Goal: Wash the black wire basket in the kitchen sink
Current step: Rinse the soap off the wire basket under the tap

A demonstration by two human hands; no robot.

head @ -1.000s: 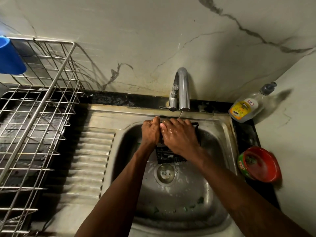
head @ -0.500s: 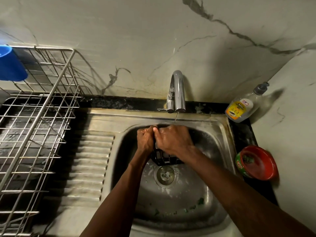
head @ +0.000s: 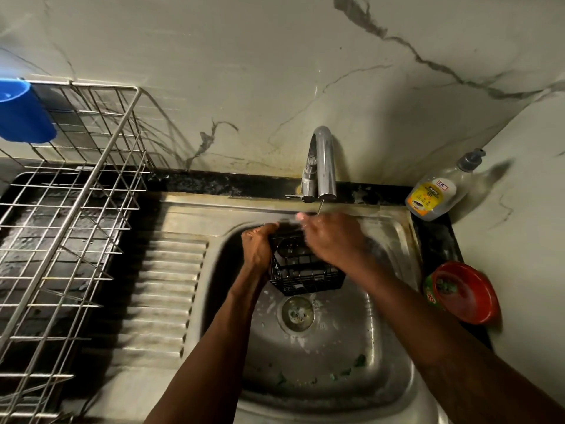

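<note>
One small black wire basket (head: 305, 272), boxy, grid-walled.

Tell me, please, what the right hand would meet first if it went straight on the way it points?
Probably the sink at its back rim, just left of the tap: the right hand, lying over the basket, points up and left. Its fingertips are blurred and the depth is unclear.

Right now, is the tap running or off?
Running, faintly: a thin thread of water drops from the tap spout to the right hand above the black wire basket.
</note>
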